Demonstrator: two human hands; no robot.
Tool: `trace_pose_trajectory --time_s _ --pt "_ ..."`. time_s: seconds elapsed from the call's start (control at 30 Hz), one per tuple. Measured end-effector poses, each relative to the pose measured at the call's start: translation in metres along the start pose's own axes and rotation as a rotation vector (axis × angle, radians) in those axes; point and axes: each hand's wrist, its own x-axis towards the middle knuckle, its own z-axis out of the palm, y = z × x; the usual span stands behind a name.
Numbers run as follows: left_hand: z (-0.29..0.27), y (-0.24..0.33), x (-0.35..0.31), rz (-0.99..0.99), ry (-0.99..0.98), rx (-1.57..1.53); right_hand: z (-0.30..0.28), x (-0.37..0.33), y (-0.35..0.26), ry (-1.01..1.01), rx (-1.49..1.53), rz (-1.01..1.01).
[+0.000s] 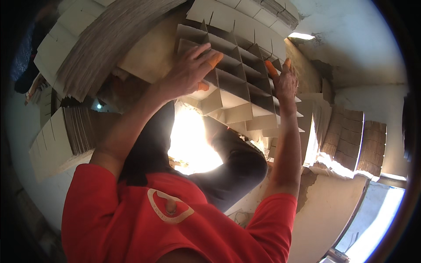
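A cardboard divider grid [241, 83] of interlocked grey-brown strips stands in front of me, forming several open cells. My left hand [188, 72] grips its left side, with orange covers on the finger and thumb that show. At the opposite side, my right hand [286, 83] is closed about the grid's edge, an orange cover on one finger too. Part of the right hand's grip is hidden among the strips. Slotted cardboard strips [210, 15] lie just beyond the grid.
A long stack of cardboard strips [101, 44] curves across the upper left, with a smaller slotted stack [72, 131] below it. More bundles [344, 136] stand at the right by the wall [368, 48]. Bright light [193, 140] glares between my legs. Another person's hand [35, 85] shows far left.
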Motion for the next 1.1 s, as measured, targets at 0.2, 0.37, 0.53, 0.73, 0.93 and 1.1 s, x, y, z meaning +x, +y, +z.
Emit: trace_pose_trajectory --time_s 0.2,0.37,0.53,0.73,0.93,1.1 --pt "0.014 -0.044 0.045 0.052 -0.207 0.114 -0.002 -0.031 -0.001 -0.545 0.84 -0.033" --pt "0.009 -0.04 0.084 0.094 -0.604 0.176 -0.039 -0.068 -0.044 -0.626 0.629 -0.179" --pt "-0.077 0.009 0.079 0.342 -0.109 0.338 -0.117 -0.032 -0.055 -0.344 0.274 0.025" --pt "-0.169 -0.02 0.031 0.077 0.329 0.881 -0.136 -0.022 -0.041 0.258 0.049 -0.167" --pt "-0.214 -0.117 -0.028 -0.557 0.099 1.145 -0.084 -0.068 -0.043 -0.027 0.097 -0.157" --pt "-0.202 -0.111 -0.022 -0.573 0.156 1.099 -0.047 -0.1 -0.02 -0.22 0.27 0.022"
